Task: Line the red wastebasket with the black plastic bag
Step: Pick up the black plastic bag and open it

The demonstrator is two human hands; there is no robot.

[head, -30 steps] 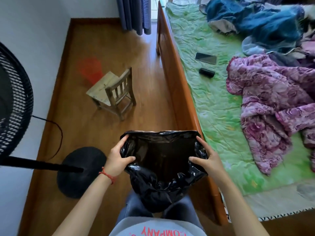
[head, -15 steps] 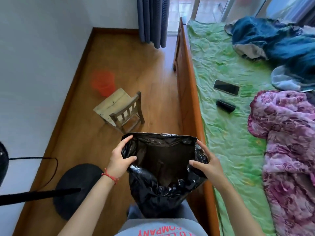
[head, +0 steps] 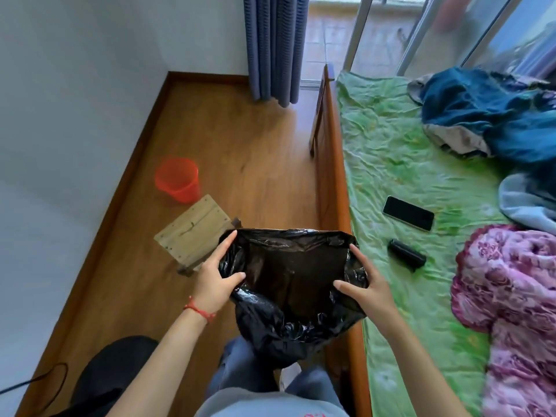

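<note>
The black plastic bag (head: 288, 284) is held open in mid-air above the floor (head: 258, 164), beside the wooden bed frame (head: 332, 182). The left hand (head: 215, 282) grips the bag's left rim, thumb curled inside the mouth and fingers along the outside; a red cord (head: 200, 310) circles the wrist. The right hand (head: 368, 284) grips the right rim in the same manner. The bag's lower part hangs crumpled over the person's knees. The red wastebasket (head: 177, 180) stands upright on the floor near the wall edge, well apart from the bag, just beside a small wooden chair (head: 195, 231). On the bed's green sheet (head: 388, 164) lie a phone (head: 408, 213) and a black roll (head: 406, 254). Red lettering on the shirt at the bottom edge is cut off and unreadable.
</note>
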